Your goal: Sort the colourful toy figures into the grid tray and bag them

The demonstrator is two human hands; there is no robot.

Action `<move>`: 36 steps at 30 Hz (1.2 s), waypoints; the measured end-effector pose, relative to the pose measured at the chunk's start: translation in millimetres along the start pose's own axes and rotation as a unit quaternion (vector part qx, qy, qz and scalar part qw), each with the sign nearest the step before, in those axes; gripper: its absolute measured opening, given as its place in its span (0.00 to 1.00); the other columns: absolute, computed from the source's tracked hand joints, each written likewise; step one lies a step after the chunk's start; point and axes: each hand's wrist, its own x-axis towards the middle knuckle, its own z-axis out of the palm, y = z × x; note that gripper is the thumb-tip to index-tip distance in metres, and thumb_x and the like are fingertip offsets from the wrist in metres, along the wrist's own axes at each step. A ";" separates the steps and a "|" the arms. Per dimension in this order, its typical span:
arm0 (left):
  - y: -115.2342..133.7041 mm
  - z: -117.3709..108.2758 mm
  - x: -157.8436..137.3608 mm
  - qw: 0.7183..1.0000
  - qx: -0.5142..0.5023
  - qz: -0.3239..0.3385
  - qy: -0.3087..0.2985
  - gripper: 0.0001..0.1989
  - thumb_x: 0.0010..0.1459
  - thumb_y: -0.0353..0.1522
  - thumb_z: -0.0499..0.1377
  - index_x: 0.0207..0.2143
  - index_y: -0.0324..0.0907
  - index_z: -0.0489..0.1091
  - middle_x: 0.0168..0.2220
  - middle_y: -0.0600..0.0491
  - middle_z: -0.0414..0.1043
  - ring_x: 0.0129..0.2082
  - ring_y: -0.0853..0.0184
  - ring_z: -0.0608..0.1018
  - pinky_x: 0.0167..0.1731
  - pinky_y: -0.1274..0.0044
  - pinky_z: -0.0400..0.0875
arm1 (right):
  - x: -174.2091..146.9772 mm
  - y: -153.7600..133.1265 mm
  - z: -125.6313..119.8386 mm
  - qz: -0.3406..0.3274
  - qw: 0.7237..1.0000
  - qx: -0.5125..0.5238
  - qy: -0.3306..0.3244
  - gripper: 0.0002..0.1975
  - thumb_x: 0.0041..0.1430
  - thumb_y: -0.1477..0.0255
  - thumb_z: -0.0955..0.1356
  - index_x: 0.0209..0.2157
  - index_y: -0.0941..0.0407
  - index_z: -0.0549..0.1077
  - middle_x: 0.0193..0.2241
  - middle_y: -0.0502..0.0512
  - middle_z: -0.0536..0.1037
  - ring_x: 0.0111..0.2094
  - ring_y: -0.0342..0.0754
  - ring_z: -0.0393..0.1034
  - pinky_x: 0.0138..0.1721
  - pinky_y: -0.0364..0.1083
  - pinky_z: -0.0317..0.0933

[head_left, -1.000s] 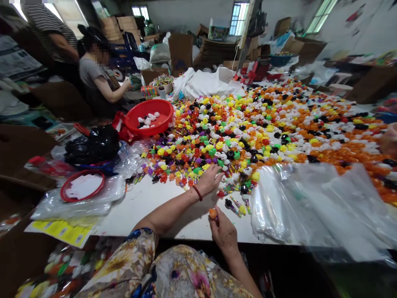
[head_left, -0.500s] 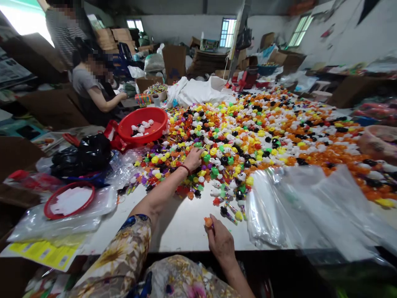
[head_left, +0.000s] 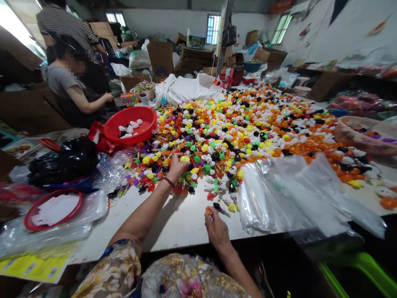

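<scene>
My left hand (head_left: 176, 169), with a dark red bead bracelet at the wrist, reaches to the near edge of a big heap of small plastic figure-topped sticks (head_left: 214, 142). Its fingers close around a yellow-topped stick (head_left: 185, 159) among the others. Nearer to me, my right hand (head_left: 218, 230) hovers low over the white table (head_left: 173, 221). It is closed on an orange-topped stick (head_left: 208, 211), whose shaft is mostly hidden by the fingers. Just beyond it lie a black-topped stick (head_left: 221, 209) and a yellow-topped one.
Clear plastic bags (head_left: 263, 198) lie right of my right hand. To the left are a red basin (head_left: 130, 138) with white pieces, a black plastic bag (head_left: 66, 161) and a red basket (head_left: 31, 223) with white paper. A seated co-worker (head_left: 76, 93) and a standing person (head_left: 66, 25) are at the far left.
The view has turned to the right, shifting everything leftward. A yellow-topped stick now shows at my left fingertips. My right hand still holds the orange-topped stick.
</scene>
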 end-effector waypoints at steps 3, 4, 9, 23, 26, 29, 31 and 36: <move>-10.1 -8.0 -46.7 0.961 -0.238 -0.114 -0.087 0.19 0.44 0.29 0.68 0.40 0.40 0.70 0.37 0.52 0.74 0.36 0.67 0.78 0.41 0.74 0.74 | 11.3 -11.6 -8.3 0.061 0.994 0.093 -0.018 0.18 0.68 0.61 0.60 0.50 0.56 0.72 0.35 0.57 0.81 0.31 0.48 0.77 0.34 0.45 0.72; -12.8 -9.1 -62.0 0.941 -0.281 -0.146 -0.117 0.17 0.44 0.31 0.69 0.37 0.39 0.71 0.35 0.52 0.75 0.36 0.68 0.78 0.41 0.75 0.74 | 15.6 -17.4 -11.6 0.062 0.991 0.114 -0.018 0.18 0.67 0.61 0.61 0.51 0.56 0.72 0.37 0.58 0.81 0.33 0.48 0.77 0.36 0.46 0.73; -20.1 -11.4 -117.6 0.895 -0.353 -0.216 -0.164 0.21 0.40 0.37 0.74 0.33 0.38 0.71 0.30 0.54 0.74 0.28 0.73 0.76 0.30 0.81 0.71 | 28.3 -45.4 -23.7 0.000 0.990 0.135 -0.028 0.16 0.66 0.65 0.64 0.52 0.53 0.73 0.47 0.59 0.80 0.47 0.51 0.75 0.50 0.50 0.70; -21.8 -11.9 -149.0 0.920 -0.229 -0.131 -0.289 0.23 0.47 0.48 0.68 0.39 0.42 0.70 0.29 0.58 0.67 0.28 0.73 0.67 0.31 0.79 0.62 | 22.0 -53.9 -43.9 -0.049 0.989 0.083 -0.114 0.17 0.68 0.66 0.61 0.54 0.55 0.73 0.41 0.59 0.80 0.42 0.50 0.75 0.46 0.48 0.70; -22.3 -15.1 -148.4 0.935 -0.145 -0.078 -0.315 0.22 0.52 0.50 0.63 0.38 0.43 0.68 0.28 0.58 0.65 0.28 0.71 0.67 0.32 0.77 0.62 | 19.8 -54.7 -46.6 0.018 0.986 0.099 -0.133 0.15 0.65 0.64 0.63 0.49 0.55 0.73 0.42 0.59 0.80 0.43 0.51 0.75 0.46 0.49 0.69; -22.5 -18.6 -146.3 0.934 -0.067 -0.053 -0.348 0.21 0.55 0.51 0.59 0.36 0.43 0.66 0.24 0.59 0.63 0.25 0.71 0.65 0.30 0.77 0.60 | 18.2 -56.7 -48.6 0.080 0.977 0.128 -0.153 0.11 0.63 0.63 0.65 0.42 0.55 0.71 0.36 0.55 0.80 0.36 0.49 0.75 0.40 0.47 0.68; -22.8 -19.7 -146.1 0.928 -0.045 -0.063 -0.364 0.21 0.56 0.51 0.58 0.35 0.43 0.65 0.23 0.60 0.61 0.24 0.72 0.64 0.28 0.77 0.58 | 18.3 -58.4 -49.9 0.092 0.970 0.142 -0.176 0.09 0.61 0.63 0.66 0.37 0.54 0.70 0.33 0.53 0.79 0.34 0.47 0.74 0.37 0.46 0.67; -23.9 -18.2 -150.7 0.905 -0.085 -0.133 -0.395 0.22 0.54 0.52 0.58 0.33 0.42 0.62 0.24 0.60 0.60 0.22 0.74 0.61 0.25 0.78 0.54 | 18.3 -58.2 -49.5 0.119 0.953 0.188 -0.204 0.08 0.59 0.63 0.66 0.33 0.54 0.67 0.30 0.50 0.77 0.33 0.46 0.72 0.35 0.44 0.64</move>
